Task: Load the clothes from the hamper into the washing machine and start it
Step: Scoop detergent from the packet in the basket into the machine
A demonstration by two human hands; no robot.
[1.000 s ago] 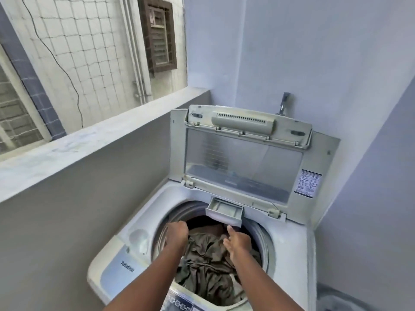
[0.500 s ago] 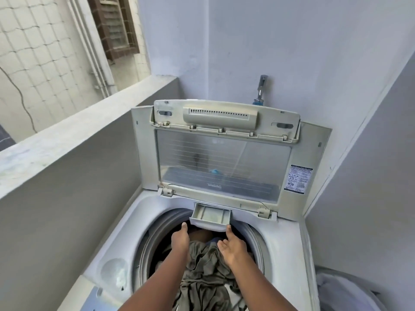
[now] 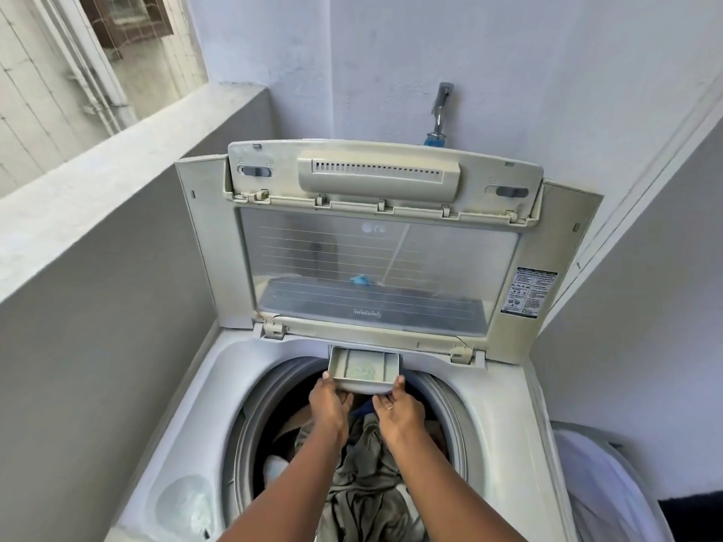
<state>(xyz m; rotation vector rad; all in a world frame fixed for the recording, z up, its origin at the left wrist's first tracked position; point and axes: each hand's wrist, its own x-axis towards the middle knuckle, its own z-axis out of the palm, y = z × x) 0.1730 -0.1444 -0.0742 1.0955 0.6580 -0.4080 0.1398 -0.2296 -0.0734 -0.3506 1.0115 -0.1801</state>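
- Cream plastic detergent drawer stood pulled out below the hinge line of the lid, overhanging the far edge of the drum.
- Left hand: thumb on the drawer's left front corner, fingers curled under the front lip.
- Right hand: thumb at the right front corner, fingers curled beneath; ring on one finger. Both hands held the drawer.
- Room: a narrow gap lay between the wrists and the drum mouth was open below the grip. The upright lid walled off the side just beyond it.
- Washing machine deck ran out flat to either side of the grip; grey parapet wall well off to the left.
- Drawer's middle compartment held a pale greenish patch.
- Clothes, olive-grey, were heaped in the drum right under both hands, with a dark blue piece just beneath the drawer.
- Hamper, white mesh, stood right of the grip beside the machine; contents could not be told.
- Tap sat on the wall above the lid.
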